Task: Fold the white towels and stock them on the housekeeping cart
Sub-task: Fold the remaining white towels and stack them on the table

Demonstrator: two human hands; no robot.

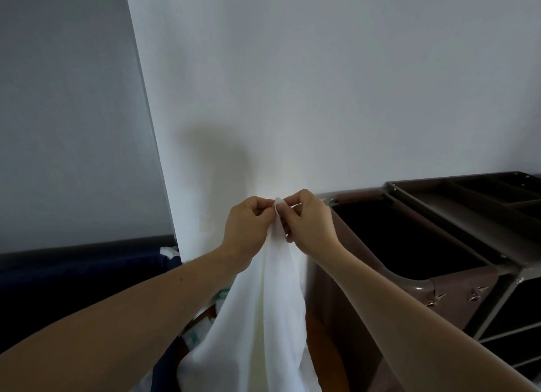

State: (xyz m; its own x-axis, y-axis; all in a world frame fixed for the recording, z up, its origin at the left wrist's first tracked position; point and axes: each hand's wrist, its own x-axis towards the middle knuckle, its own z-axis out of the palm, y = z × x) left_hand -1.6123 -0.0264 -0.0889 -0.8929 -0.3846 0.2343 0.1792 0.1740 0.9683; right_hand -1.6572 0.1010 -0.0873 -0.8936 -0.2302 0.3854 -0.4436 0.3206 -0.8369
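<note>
— On the right, against the white wall: the housekeeping cart, with a brown bag hung open in its grey frame. Inside the bag, only darkness; impossible to tell what lies in it.

— And on top of the cart?

— A dark tray, split by dividers into several compartments. Nothing made out in any of them, and the far end cut off by the right edge. Lower down, dark shelf openings, also cut off, contents not readable.

— And the white towel, where?

— In the air at centre, in front of the wall, left of the bag and apart from it. Held up by one top corner; hangs in long folds and runs out past the bottom edge, so the lower end out of view.

— Grip?

— Left hand and right hand close together, knuckles facing, both with fingers curled. Each pinching the same small peak of cloth between thumb and fingertips. Whether touching one another at the cloth or just apart: hard to say.

— Anything on the left?

— Low down, a dark blue mass, broad, with a darker band along its top; cannot name it. At its right end, by the wall's corner, a white scrap, too small to identify. Under the left forearm, bits of pale packaging, mostly hidden by arm and towel. Between towel and bag, a strip of wooden floor.
</note>
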